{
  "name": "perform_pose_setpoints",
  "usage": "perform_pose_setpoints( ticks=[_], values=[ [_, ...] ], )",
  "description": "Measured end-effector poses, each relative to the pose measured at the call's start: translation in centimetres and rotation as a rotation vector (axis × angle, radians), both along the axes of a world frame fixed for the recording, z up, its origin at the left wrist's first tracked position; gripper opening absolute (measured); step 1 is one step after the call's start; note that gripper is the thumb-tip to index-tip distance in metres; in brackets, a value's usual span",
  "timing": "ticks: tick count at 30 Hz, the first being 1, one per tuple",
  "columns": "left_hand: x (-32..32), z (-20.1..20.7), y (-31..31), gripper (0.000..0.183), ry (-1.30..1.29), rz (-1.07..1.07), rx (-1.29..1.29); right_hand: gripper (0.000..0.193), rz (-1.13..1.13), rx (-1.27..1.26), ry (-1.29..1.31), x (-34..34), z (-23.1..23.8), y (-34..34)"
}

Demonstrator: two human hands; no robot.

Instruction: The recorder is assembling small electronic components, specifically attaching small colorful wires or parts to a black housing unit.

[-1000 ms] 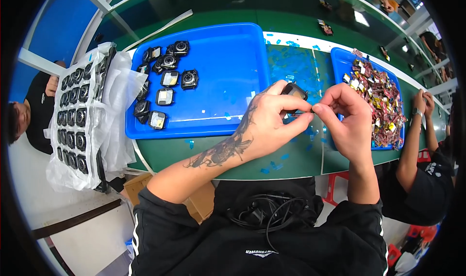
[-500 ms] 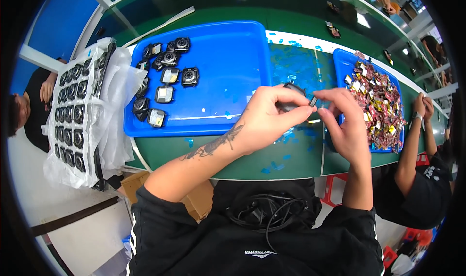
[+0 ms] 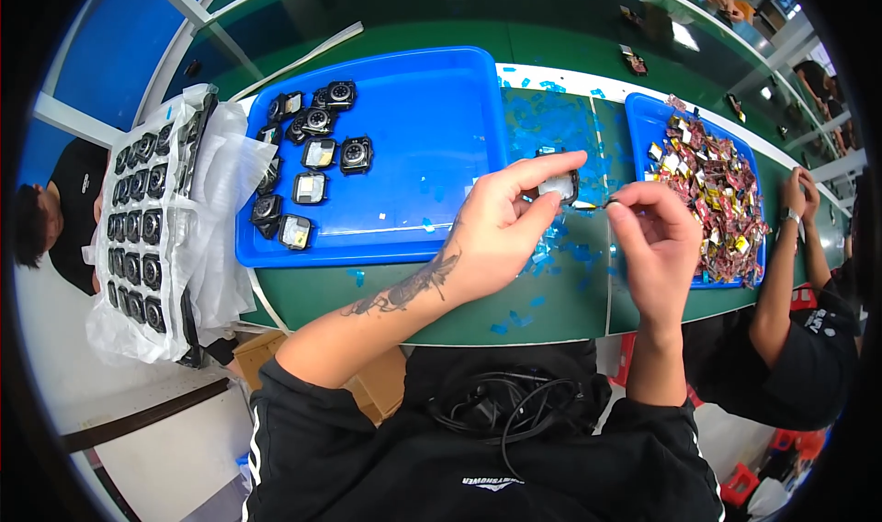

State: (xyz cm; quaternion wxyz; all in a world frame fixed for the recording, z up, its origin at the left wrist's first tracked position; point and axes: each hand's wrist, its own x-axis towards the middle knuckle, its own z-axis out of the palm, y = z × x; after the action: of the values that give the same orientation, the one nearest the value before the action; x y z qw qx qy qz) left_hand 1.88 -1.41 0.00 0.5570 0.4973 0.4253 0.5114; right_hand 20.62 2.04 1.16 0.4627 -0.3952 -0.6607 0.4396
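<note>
Left hand (image 3: 510, 214) holds a square watch case (image 3: 562, 187) over the green bench (image 3: 441, 309); right hand (image 3: 660, 237) pinches a tiny dark bit (image 3: 610, 202) near it. Big blue tray (image 3: 423, 136), left: more watch cases (image 3: 356, 155). Smaller blue tray (image 3: 637, 122), right: heaped small parts (image 3: 721, 191).

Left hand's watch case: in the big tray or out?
Out: left hand holds watch case right of the big tray, over green table.

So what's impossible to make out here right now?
All in the head view:
Part of the watch case: hidden by the left hand.
Anything pinched by the right hand: too small, covered by fingertips.
Lower pieces in the parts heap: buried under others.
Co-worker at right: cut off by the picture's dark edge.
</note>
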Motion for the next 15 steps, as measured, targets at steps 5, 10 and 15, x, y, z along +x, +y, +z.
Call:
perform_pose_setpoints(
  ticks=[5, 10, 15],
  values=[
    [0.5, 0.5, -0.5, 0.048, -0.185, 0.077, 0.009, 0.009, 0.023, 0.026, -0.104, -2.0, -0.1, -0.8],
    [0.7, 0.2, -0.6, 0.045, -0.188, 0.048, 0.000, 0.011, -0.100, 0.071, -0.036, -3.3, -0.1, -0.6],
    [0.5, 0.1, -0.7, 0.043, -0.180, 0.001, 0.003, 0.009, -0.048, 0.062, -0.078, -3.1, 0.1, -0.6]
  ],
)
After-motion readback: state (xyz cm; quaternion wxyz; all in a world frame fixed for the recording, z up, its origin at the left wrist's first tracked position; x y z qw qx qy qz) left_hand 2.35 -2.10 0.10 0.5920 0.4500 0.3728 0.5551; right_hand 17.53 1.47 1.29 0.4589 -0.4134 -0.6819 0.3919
